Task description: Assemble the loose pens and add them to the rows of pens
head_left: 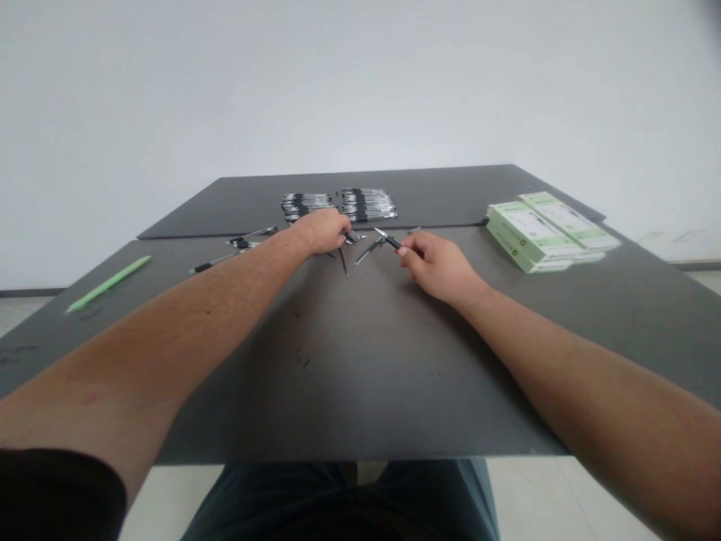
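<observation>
My right hand (436, 263) is closed on a pen (390, 240), a dark-gripped one with its pale end pointing up and to the left. My left hand (322, 228) reaches farther in, fingers curled down over small pen parts (352, 237) on the table; whether something is pinched there is hidden. Between the hands lie loose slim pieces, among them a thin dark refill-like stick (343, 262) and a clear-and-dark piece (367, 252). Just beyond my left hand, black-gripped clear pens lie in two rows, a left row (307, 203) and a right row (369, 203).
Green-and-white boxes (535, 229) lie stacked at the right of the dark table (360, 361). A light green stick-like item (110, 284) lies at the left. Several black-gripped pens (211, 263) are scattered beyond my left forearm. A white wall (360, 83) stands behind.
</observation>
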Demonstrator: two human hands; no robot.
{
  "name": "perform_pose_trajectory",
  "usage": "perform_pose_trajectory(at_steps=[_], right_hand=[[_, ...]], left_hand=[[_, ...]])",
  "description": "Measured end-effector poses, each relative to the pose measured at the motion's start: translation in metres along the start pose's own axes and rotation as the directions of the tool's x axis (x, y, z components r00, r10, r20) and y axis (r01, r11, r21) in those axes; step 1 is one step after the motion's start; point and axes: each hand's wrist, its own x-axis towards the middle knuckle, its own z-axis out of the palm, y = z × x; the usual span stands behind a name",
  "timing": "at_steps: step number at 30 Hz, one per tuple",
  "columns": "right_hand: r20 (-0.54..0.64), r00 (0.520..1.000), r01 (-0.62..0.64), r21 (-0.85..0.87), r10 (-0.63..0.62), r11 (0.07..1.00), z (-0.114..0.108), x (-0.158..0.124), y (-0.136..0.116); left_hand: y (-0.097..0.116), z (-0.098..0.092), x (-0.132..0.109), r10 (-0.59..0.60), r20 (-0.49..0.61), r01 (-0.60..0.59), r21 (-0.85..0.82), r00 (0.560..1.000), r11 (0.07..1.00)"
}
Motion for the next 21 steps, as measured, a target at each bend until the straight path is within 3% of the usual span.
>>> perform_pose_trajectory(at_steps=[6,10,13,18,21], right_hand=[[0.001,1.000,-0.004,0.012,0.004,1.000,0.000,0.001,0.000],[-0.012,1.000,-0.007,0.009,0.007,1.000,-0.001,0.001,0.001],[-0.028,0.999,-0.019,0.009,0.019,1.000,-0.001,0.002,0.001],[-0.030,0.999,-0.019,0.024,0.020,1.000,-0.002,0.001,0.000],[-0.034,0.999,-0.021,0.015,0.022,1.000,-0.003,0.000,0.000]], left_hand=[[0.000,-0.001,0.000,0.021,-0.016,-0.020,0.022,1.000,1.000],[0.006,-0.013,-0.014,-0.037,-0.109,0.036,-0.007,0.993,0.999],[0.015,-0.025,-0.037,-0.095,-0.201,0.067,-0.141,0.975,0.988],[0.038,-0.042,-0.097,-0.137,-0.340,-0.018,-0.416,0.930,0.909],[0.052,-0.043,-0.129,-0.170,-0.338,-0.039,-0.532,0.926,0.846]])
